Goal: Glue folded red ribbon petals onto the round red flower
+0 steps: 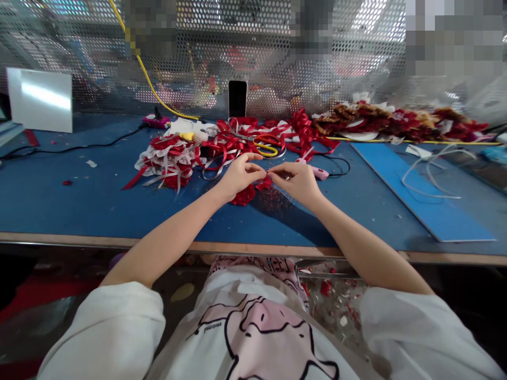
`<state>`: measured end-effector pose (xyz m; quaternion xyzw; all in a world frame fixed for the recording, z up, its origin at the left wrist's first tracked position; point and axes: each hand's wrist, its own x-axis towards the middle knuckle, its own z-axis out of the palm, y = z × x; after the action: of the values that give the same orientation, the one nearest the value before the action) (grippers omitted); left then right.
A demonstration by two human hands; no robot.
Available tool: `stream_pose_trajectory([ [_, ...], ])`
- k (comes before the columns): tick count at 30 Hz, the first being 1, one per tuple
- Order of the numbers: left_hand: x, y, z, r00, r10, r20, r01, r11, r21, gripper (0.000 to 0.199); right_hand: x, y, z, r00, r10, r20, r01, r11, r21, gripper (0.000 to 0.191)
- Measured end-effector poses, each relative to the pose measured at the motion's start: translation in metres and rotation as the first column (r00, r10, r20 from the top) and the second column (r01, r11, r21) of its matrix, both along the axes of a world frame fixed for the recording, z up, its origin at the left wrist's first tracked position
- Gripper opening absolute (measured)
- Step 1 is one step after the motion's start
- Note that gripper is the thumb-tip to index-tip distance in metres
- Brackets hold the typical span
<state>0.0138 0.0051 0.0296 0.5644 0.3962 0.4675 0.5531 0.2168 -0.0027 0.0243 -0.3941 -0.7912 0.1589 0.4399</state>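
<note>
My left hand (240, 174) and my right hand (298, 182) meet over the blue table, thumb and forefinger pinched in each. Between the fingertips is a small red scrap (266, 173), too small to make out fully. Right beneath them is red ribbon (264, 183), and a bunched red fabric piece (243, 196) lies below my left hand. Just beyond the hands rest scissors (265, 153) with yellow and orange loops. A pink tool (320, 173) with a black cord lies behind my right hand, partly hidden by it.
Red and white ribbons (233, 142) and lacy rosettes (170, 161) heap up behind and left. A phone (237, 98) stands against the perforated metal screen (198, 68). To the right are a blue board (423, 195), a looped pale cable (430, 177) and a red-brown fabric pile (396, 122).
</note>
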Motion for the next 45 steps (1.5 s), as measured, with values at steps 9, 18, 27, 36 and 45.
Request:
stream_pose_trajectory([
  [9, -0.004, 0.002, 0.007, 0.997, -0.064, 0.041, 0.070, 0.983, -0.169, 0.032, -0.002, -0.002, -0.001, 0.996, 0.036, 0.083, -0.049, 0.986, 0.159, 0.019],
  [18, -0.002, 0.004, 0.002, 0.997, -0.076, 0.000, 0.075, 0.983, -0.167, 0.017, -0.001, 0.002, -0.002, 0.998, 0.037, 0.043, -0.045, 0.977, 0.209, 0.017],
  [27, -0.004, 0.005, -0.002, 0.998, -0.044, -0.055, 0.042, 0.999, -0.029, 0.006, 0.002, 0.002, -0.001, 1.000, 0.018, 0.016, -0.021, 0.982, 0.189, 0.014],
  [36, -0.005, 0.002, 0.000, 0.986, -0.076, -0.148, 0.084, 0.995, 0.046, 0.011, -0.002, 0.003, -0.004, 0.998, 0.022, 0.052, -0.030, 0.986, 0.163, 0.015],
  [45, -0.046, 0.008, 0.039, 0.659, 0.148, -0.738, 0.161, 0.930, 0.330, 0.037, -0.005, -0.001, -0.002, 0.999, -0.028, -0.021, 0.030, 0.994, 0.106, 0.013],
])
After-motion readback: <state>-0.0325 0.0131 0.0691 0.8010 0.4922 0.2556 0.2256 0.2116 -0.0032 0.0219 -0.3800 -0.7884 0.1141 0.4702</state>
